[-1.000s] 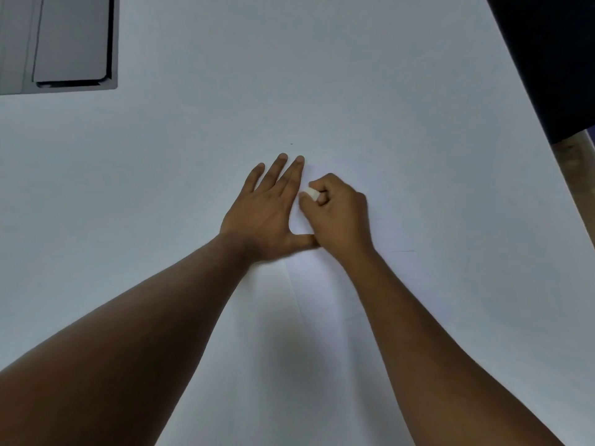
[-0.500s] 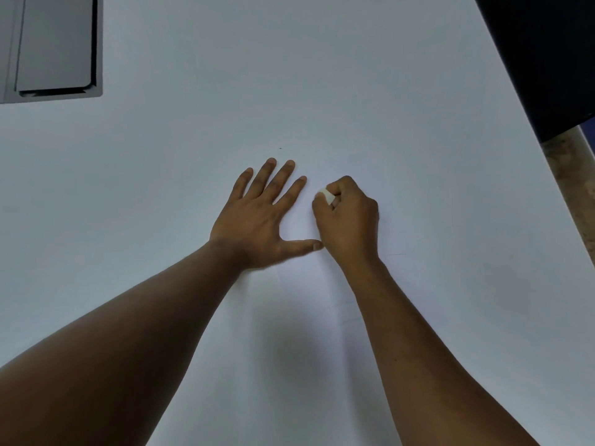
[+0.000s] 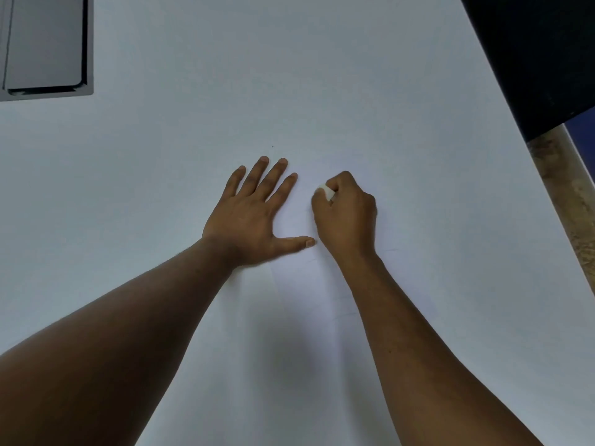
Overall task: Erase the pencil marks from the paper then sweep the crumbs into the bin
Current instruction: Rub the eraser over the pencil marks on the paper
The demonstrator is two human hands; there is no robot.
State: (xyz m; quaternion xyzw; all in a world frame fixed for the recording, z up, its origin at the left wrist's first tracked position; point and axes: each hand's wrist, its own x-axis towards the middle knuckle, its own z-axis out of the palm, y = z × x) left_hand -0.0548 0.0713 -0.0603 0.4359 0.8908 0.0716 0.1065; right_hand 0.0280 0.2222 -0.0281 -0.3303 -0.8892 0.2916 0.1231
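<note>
On a white desk [image 3: 354, 75], a barely visible sheet of paper [image 3: 302, 284] lies under two hands: the left hand [image 3: 254, 217] presses flat, fingers spread, while at its 3 o'clock the right hand [image 3: 346, 217] pinches a white eraser [image 3: 326, 192] against the sheet.

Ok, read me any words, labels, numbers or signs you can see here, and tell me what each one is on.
No readable text anywhere in this view.
Paper: only faint pencil strokes near the right hand, no letters or numbers.
Eraser gripped in the right hand: white, no brand showing.
Left hand, flat on the paper: covers no visible writing.
Grey panel at top left: plain, no label.
Dark surface at top right: no markings.
</note>
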